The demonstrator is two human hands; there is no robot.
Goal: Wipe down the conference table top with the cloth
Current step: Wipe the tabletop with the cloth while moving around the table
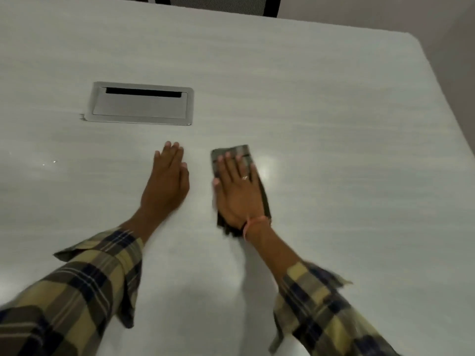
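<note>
1. Right hand (237, 194), fingers spread, presses flat on a folded dark cloth (232, 153) on the pale conference table (334, 124).
2. Left hand (167, 183) lies flat, fingers together (holding nothing), beside it.

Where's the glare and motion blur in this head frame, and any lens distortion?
Head view: a glare patch on the table top just right of the cloth; small specular specks far left. Motion blur smears the cloth's near end and the right hand; the left hand is sharper. Wide-angle bowing shows along the far table edge. Soft shadows fall beneath both forearms.
</note>
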